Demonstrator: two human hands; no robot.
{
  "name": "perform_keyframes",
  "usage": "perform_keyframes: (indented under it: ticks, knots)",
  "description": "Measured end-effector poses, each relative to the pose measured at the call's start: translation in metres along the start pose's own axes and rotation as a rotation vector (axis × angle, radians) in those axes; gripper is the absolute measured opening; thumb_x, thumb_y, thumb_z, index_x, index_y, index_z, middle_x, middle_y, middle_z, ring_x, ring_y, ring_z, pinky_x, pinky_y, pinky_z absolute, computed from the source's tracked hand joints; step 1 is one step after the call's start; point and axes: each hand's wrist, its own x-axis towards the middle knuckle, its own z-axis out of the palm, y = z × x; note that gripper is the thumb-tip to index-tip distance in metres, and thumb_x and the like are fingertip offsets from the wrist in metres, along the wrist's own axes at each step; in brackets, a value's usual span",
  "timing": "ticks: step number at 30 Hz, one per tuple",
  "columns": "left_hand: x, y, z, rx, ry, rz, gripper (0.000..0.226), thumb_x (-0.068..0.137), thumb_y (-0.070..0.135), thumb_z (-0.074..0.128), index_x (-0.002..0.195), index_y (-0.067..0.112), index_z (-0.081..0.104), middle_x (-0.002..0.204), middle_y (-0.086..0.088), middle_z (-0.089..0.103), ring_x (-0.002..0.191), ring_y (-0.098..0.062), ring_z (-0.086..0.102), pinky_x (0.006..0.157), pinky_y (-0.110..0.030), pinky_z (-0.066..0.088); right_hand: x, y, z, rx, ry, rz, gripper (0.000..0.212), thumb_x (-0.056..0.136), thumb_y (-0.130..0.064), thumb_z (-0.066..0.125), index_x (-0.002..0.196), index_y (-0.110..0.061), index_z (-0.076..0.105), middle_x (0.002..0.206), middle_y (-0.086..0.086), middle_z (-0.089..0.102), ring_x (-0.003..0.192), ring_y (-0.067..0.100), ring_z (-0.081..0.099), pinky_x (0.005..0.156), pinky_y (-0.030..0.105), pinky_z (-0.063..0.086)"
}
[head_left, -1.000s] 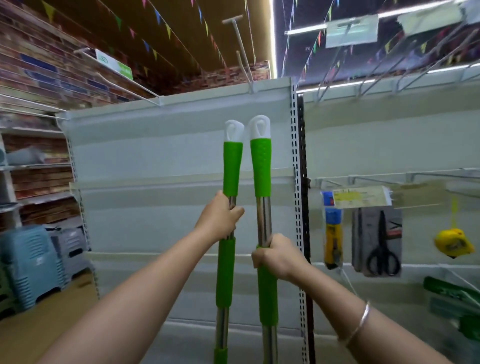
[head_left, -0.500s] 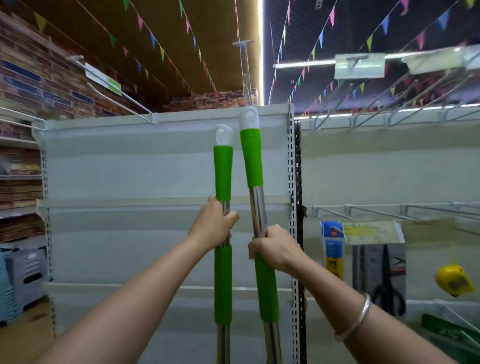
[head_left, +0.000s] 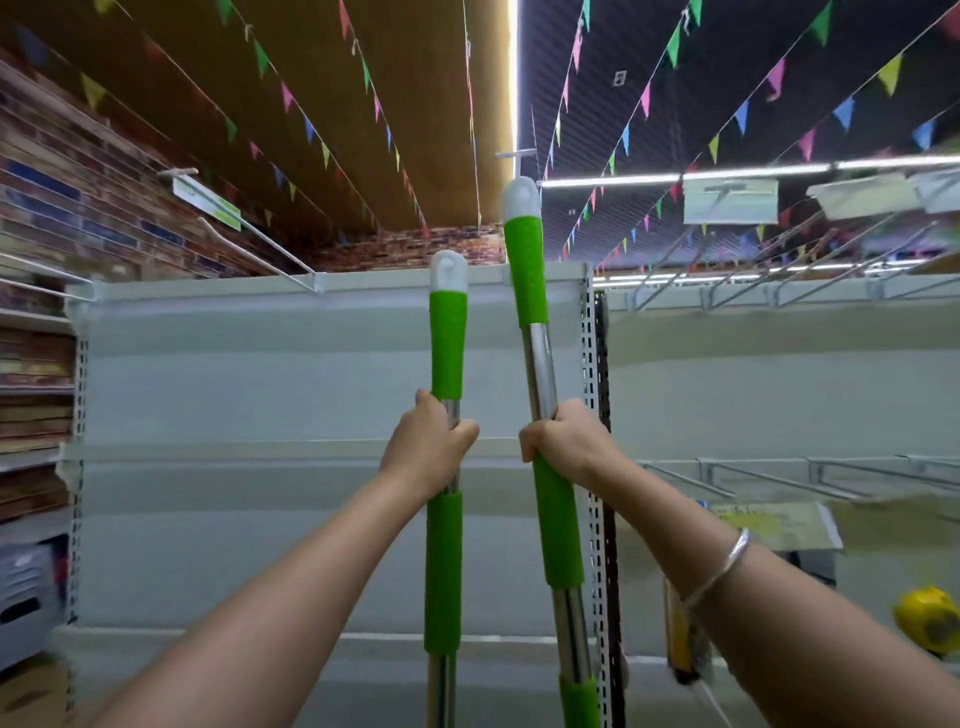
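Observation:
Two long steel poles with green foam sleeves and white end caps stand upright in front of me. My left hand (head_left: 428, 447) grips the left pole (head_left: 445, 343) on its bare steel part between two green sleeves. My right hand (head_left: 563, 441) grips the right pole (head_left: 525, 270), which leans slightly left and reaches higher, its white cap above the shelf top. The lower ends of both poles run out of the frame.
A pale store shelf unit (head_left: 260, 374) with a perforated upright (head_left: 589, 364) stands right behind the poles. Wire hooks (head_left: 810, 473) stick out at the right. A yellow tape measure (head_left: 930, 623) hangs lower right. A hanging hook (head_left: 517, 161) is above the right pole.
The view has tilted up toward the ceiling. My right hand has raised its pole so that its cap now stands well above the left pole's cap. Both hands keep their hold.

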Motion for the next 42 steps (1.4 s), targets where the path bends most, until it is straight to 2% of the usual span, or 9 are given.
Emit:
perform_keyframes:
  ticks: [9,14,17,24,26,28,33,37,42]
  knots:
    - [0.008,-0.014,0.002,0.011,-0.021,0.02,0.021,0.085,0.02,0.05,0.099,0.006,0.042,0.078,-0.01,0.056,0.07,-0.033,0.063,0.066,-0.049,0.057,0.007,0.008,0.014,-0.027,-0.029,0.043,0.027,0.069,-0.017,0.064,0.051,-0.016,0.044,0.05,-0.001,0.037,0.046,0.017,0.035,0.05,0.026,0.029]
    - [0.012,-0.025,-0.003,0.034,0.004,0.016,0.021,0.085,0.02,0.051,0.098,0.006,0.043,0.075,-0.007,0.053,0.07,-0.034,0.063,0.066,-0.05,0.057,0.02,0.009,0.02,-0.035,-0.036,0.068,0.019,0.073,-0.018,0.064,0.061,-0.013,0.051,0.059,0.0,0.042,0.055,0.017,0.043,0.057,0.028,0.038]
    - [0.008,-0.032,0.0,0.006,-0.027,0.012,0.02,0.086,0.019,0.051,0.099,0.007,0.043,0.074,-0.005,0.051,0.064,-0.026,0.057,0.066,-0.049,0.056,0.026,0.018,0.029,-0.038,-0.057,0.111,0.012,0.074,-0.018,0.064,0.068,-0.012,0.055,0.065,0.002,0.046,0.059,0.017,0.046,0.061,0.03,0.042]
    - [-0.003,-0.049,0.018,0.01,-0.061,-0.007,0.022,0.086,0.017,0.05,0.102,0.005,0.041,0.071,-0.002,0.05,0.062,-0.023,0.055,0.06,-0.041,0.052,0.044,0.025,0.037,0.017,-0.102,0.174,0.01,0.076,-0.015,0.062,0.076,-0.01,0.053,0.073,0.003,0.047,0.063,0.017,0.047,0.055,0.025,0.04]
    - [-0.006,-0.053,0.025,0.013,-0.07,-0.022,0.023,0.086,0.018,0.051,0.102,0.006,0.041,0.071,-0.003,0.052,0.066,-0.028,0.06,0.064,-0.043,0.054,0.049,0.026,0.039,0.024,-0.114,0.206,0.011,0.077,-0.014,0.062,0.076,-0.01,0.051,0.075,0.004,0.048,0.065,0.017,0.048,0.053,0.024,0.039]
    - [-0.006,-0.059,0.03,0.003,-0.079,-0.033,0.023,0.084,0.018,0.051,0.102,0.006,0.041,0.072,-0.005,0.054,0.071,-0.033,0.065,0.066,-0.046,0.057,0.055,0.028,0.042,0.032,-0.118,0.227,0.012,0.078,-0.013,0.061,0.077,-0.01,0.05,0.077,0.005,0.049,0.068,0.017,0.05,0.055,0.025,0.041]
    - [0.0,-0.078,0.036,0.006,-0.057,-0.063,0.024,0.084,0.019,0.05,0.102,0.008,0.04,0.077,-0.014,0.062,0.068,-0.034,0.066,0.065,-0.049,0.057,0.078,0.038,0.048,0.03,-0.153,0.263,0.022,0.081,-0.013,0.061,0.099,-0.005,0.05,0.084,0.008,0.05,0.082,0.022,0.054,0.067,0.028,0.048]
    - [0.004,-0.093,0.038,-0.029,-0.049,-0.096,0.023,0.083,0.017,0.049,0.103,0.008,0.04,0.071,-0.012,0.058,0.064,-0.036,0.066,0.061,-0.051,0.058,0.099,0.046,0.052,0.013,-0.167,0.272,0.022,0.082,-0.012,0.061,0.1,-0.006,0.05,0.089,0.01,0.052,0.089,0.025,0.056,0.077,0.031,0.052]
    - [0.007,-0.099,0.05,-0.001,-0.075,-0.091,0.022,0.087,0.018,0.047,0.103,0.008,0.039,0.075,-0.013,0.06,0.068,-0.034,0.066,0.062,-0.049,0.058,0.119,0.052,0.059,-0.043,-0.162,0.262,0.019,0.082,-0.008,0.059,0.098,-0.006,0.048,0.081,0.008,0.049,0.087,0.026,0.055,0.072,0.031,0.052]
